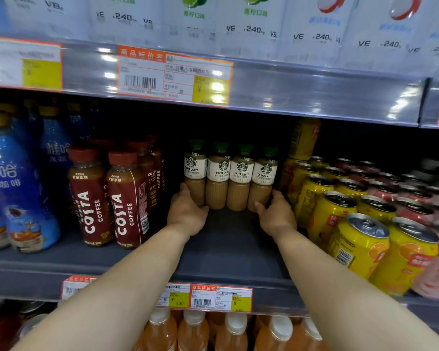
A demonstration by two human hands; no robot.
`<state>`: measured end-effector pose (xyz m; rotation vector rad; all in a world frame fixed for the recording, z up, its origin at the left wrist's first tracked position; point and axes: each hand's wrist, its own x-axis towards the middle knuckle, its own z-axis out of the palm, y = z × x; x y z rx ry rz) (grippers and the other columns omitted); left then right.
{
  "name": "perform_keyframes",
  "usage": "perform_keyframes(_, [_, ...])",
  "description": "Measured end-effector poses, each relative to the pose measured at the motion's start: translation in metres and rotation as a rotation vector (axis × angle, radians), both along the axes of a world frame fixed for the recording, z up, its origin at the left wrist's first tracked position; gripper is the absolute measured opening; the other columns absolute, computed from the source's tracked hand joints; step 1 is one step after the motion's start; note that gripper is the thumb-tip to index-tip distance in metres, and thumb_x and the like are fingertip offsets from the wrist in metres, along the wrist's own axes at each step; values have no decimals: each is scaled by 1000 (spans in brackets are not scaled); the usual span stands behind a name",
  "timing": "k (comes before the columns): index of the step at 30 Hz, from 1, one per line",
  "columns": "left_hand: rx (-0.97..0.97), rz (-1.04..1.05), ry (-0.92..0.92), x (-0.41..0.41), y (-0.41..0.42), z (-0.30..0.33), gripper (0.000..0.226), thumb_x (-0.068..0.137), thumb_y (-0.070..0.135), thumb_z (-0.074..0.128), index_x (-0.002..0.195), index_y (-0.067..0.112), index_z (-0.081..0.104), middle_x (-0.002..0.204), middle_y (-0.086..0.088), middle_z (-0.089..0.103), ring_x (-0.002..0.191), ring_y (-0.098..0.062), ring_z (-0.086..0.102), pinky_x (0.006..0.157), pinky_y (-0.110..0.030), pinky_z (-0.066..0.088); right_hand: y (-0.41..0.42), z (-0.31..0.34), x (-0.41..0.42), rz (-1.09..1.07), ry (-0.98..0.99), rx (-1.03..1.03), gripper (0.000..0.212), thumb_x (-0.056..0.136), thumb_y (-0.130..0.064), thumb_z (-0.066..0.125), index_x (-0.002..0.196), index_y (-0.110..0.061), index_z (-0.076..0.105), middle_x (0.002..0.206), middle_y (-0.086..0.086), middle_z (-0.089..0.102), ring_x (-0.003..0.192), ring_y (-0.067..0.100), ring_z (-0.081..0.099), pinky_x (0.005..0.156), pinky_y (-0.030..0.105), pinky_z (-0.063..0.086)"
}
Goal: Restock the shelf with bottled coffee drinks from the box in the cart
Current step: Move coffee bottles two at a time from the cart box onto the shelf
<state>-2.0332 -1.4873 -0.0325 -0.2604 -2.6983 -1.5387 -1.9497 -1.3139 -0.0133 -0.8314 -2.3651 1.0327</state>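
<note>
Several caffe latte bottles [230,177] with green caps and white labels stand upright in a row, deep on the grey shelf [228,247]. My left hand [186,211] presses against the leftmost bottle's lower side. My right hand [276,214] presses against the rightmost bottle's lower side. Together the two hands squeeze the row from both ends. The box and the cart are out of view.
Red Costa coffee bottles [112,196] stand left of the gap, with blue coffee bottles [15,183] further left. Yellow cans [357,236] crowd the right side. An upper shelf edge with price tags [174,76] hangs overhead. Orange drink bottles [213,330] fill the shelf below.
</note>
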Motion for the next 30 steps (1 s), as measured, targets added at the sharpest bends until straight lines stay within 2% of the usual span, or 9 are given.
perform_keyframes(4, [16, 117, 5, 17, 0, 14, 94, 82, 25, 71, 153, 12, 10, 156, -17, 18, 141, -34, 28, 114, -42, 31, -12, 9, 10, -1, -60, -13, 69, 93, -29, 59, 150, -13, 23, 149, 11, 40, 135, 30, 41, 106, 36, 38])
perform_keyframes(6, [14, 159, 77, 28, -4, 22, 93, 82, 27, 69, 153, 13, 10, 159, -15, 11, 144, -35, 20, 116, -42, 25, -22, 12, 19, 25, -87, 9, 69, 94, -29, 58, 150, -12, 22, 150, 12, 38, 135, 30, 40, 106, 34, 37])
perform_keyframes(9, [-82, 117, 242, 45, -7, 32, 82, 79, 35, 67, 148, 22, 25, 158, -11, 16, 142, -34, 22, 116, -44, 25, -40, 8, 39, 75, -82, 57, 57, 91, -30, 58, 143, -13, 38, 140, 14, 49, 126, 31, 49, 103, 36, 42])
perform_keyframes(12, [-436, -90, 319, 69, -10, 40, 70, 81, 50, 58, 142, 27, 34, 155, -8, 26, 140, -33, 26, 115, -48, 25, -59, 5, 67, 118, -67, 164, 48, 92, -28, 56, 135, -10, 46, 132, 16, 54, 122, 33, 51, 101, 37, 44])
perform_keyframes(15, [-733, -218, 346, 106, -15, 40, 65, 88, 57, 48, 144, 27, 35, 156, -8, 25, 141, -34, 24, 117, -50, 17, -72, 10, 101, 187, -57, 322, 49, 95, -27, 52, 139, -8, 42, 140, 15, 48, 131, 31, 43, 108, 36, 37])
perform_keyframes(18, [-804, -236, 450, 152, -14, 42, 61, 89, 59, 42, 142, 28, 38, 152, -7, 34, 139, -32, 26, 116, -52, 16, -75, 17, 144, 208, -88, 462, 59, 98, -30, 47, 150, -11, 26, 156, 11, 28, 145, 27, 22, 118, 34, 18])
perform_keyframes(23, [-758, -370, 530, 263, 33, 39, 58, 89, 53, 44, 140, 24, 40, 152, -7, 34, 141, -30, 24, 116, -52, 13, -39, 11, 267, 171, -123, 549, 59, 99, -31, 44, 151, -13, 23, 157, 8, 26, 145, 25, 19, 117, 33, 15])
perform_keyframes(26, [-736, -536, 496, 355, 91, 21, 61, 90, 55, 44, 142, 25, 38, 154, -7, 30, 144, -31, 20, 118, -53, 10, 15, -7, 372, 56, -302, 549, 60, 101, -37, 39, 152, -14, 20, 160, 6, 20, 148, 26, 13, 118, 36, 13])
perform_keyframes(30, [-754, -791, 494, 471, 171, 1, 64, 93, 55, 41, 147, 24, 29, 160, -6, 17, 148, -29, 9, 119, -52, 4, 82, -23, 501, -162, -456, 538, 62, 99, -44, 39, 152, -19, 20, 158, 6, 24, 146, 30, 18, 118, 42, 22])
